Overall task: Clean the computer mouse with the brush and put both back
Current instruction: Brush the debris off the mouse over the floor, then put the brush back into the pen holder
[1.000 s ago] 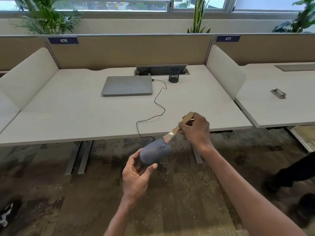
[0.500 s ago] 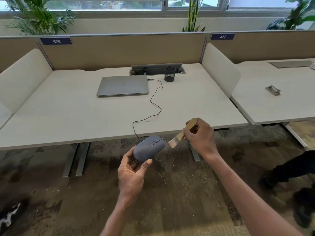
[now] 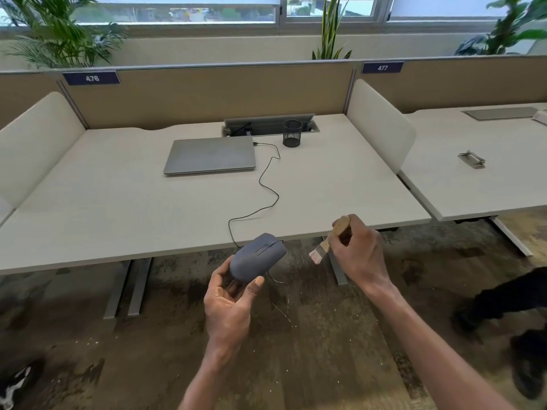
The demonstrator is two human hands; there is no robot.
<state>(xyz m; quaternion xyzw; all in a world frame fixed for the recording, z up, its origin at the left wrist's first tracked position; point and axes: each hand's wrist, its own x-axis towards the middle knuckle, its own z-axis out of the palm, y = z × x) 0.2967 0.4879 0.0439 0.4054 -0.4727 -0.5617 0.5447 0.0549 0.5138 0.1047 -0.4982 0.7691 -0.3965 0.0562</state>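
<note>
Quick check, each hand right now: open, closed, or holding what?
Left hand: holding the mouse, fingers curled round its rear.
Right hand: gripping the brush by its wooden handle, bristles clear of the mouse.

The grey-blue computer mouse [image 3: 257,258] sits buttons-up between thumb and fingers [image 3: 257,287], its nose tilted up and away — black cable [image 3: 268,187] trailing off. The brush [image 3: 330,241] — wooden handle, pale bristles — slants down from the other hand's curled fingers [image 3: 340,247], bristles just beside the mouse, apart.
</note>
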